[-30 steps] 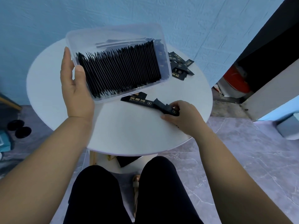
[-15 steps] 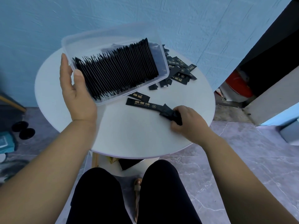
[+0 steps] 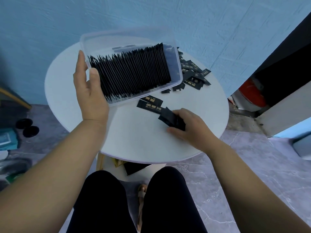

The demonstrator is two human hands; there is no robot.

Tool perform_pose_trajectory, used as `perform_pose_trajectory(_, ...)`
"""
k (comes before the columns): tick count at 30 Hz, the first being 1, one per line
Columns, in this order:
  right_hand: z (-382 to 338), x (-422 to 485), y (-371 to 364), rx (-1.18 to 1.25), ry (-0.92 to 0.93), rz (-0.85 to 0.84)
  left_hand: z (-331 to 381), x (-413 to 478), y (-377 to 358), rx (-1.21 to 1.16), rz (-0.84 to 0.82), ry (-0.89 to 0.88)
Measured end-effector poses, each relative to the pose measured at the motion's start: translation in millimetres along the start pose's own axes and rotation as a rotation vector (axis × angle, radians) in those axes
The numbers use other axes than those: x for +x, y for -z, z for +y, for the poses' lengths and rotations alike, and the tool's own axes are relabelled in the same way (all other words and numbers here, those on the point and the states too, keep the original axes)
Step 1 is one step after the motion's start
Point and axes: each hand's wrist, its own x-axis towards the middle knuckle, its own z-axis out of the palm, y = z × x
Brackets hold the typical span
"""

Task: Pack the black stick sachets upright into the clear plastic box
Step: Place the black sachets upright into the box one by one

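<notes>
Item: clear plastic box (image 3: 178,64), tilted above the round white counter (image 3: 134,142), packed with upright black stick sachets (image 3: 131,76); an unfilled strip shows along its far wall. My left hand (image 3: 90,96) grips its near-left corner; my right hand (image 3: 186,126) pinches a sachet bundle (image 3: 171,119). Loose sachets (image 3: 193,76) with illegible gold print lie beside it; blue wall (image 3: 151,17) behind.

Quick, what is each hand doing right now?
Left hand: closed on the end of the clear plastic box, tilting it.
Right hand: closed on a bunch of black sachets.
</notes>
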Motion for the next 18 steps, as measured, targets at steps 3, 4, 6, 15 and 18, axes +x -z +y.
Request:
perform_pose_trajectory(3, -12, 17, -2, -0.08, 0.136, 0.043, 0, 0, 0, 0.005, -0.003, -0.003)
perform_pose_trajectory(4, -15, 23, -4, -0.126, 0.164, 0.057, 1, 0, 1, 0.001, -0.001, -0.001)
perform_pose_trajectory(6, -16, 34, -9, -0.193, 0.189, 0.065, 1, 1, 1, -0.01, 0.004, 0.009)
perform_pose_trajectory(15, -18, 50, -16, -0.154, 0.084, -0.121, -1, 4, 0, -0.001, 0.001, 0.016)
perform_pose_trajectory(18, -17, 43, -15, -0.129, 0.07, -0.047, -2, 4, 0, -0.018, -0.017, 0.014)
